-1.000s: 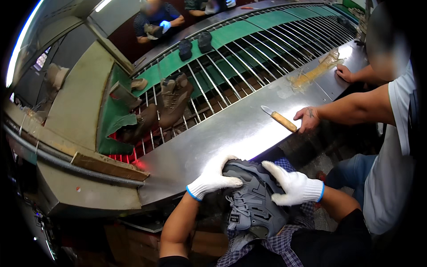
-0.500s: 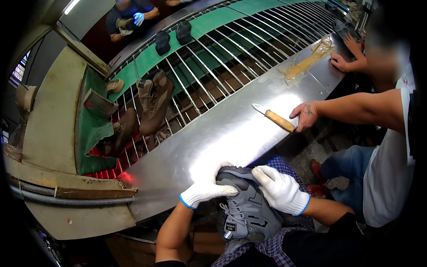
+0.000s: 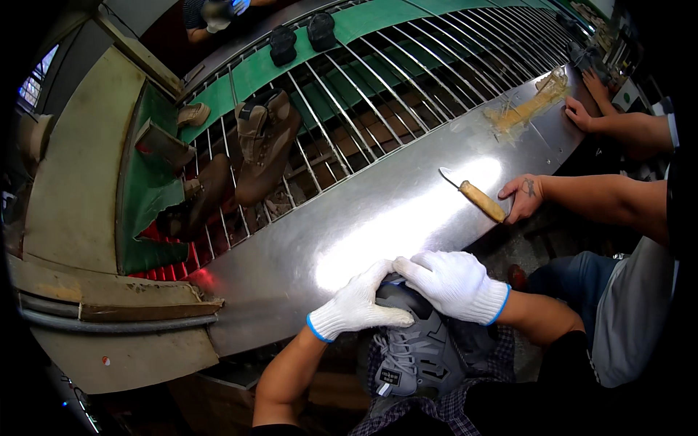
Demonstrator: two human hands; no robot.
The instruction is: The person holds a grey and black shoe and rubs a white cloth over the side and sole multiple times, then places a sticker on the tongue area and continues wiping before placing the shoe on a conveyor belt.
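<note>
A grey lace-up shoe [image 3: 425, 352] rests toe-forward in my lap, on a checked cloth [image 3: 436, 416]. My left hand [image 3: 361, 301], in a white knitted glove, grips the toe from the left, thumb lying across its upper. From the right, my gloved right hand [image 3: 459, 283] clasps the front edge of the toe, its fingertips meeting those of my left hand. The sole at the toe is mostly covered by the gloves. On the metal ledge ahead lies a knife [image 3: 481, 200] with a wooden handle and short blade.
Beyond the metal ledge [image 3: 291, 280] runs a rack of metal bars [image 3: 378, 98] with brown boots [image 3: 265, 145] and dark shoes [image 3: 321, 30]. At right, a co-worker's hand [image 3: 522, 198] rests on the ledge by the knife. A worn board housing [image 3: 83, 160] stands left.
My right hand has shifted left and forward over the toe, meeting my left fingers and covering the sole edge seen before. The view has also shifted a little.
</note>
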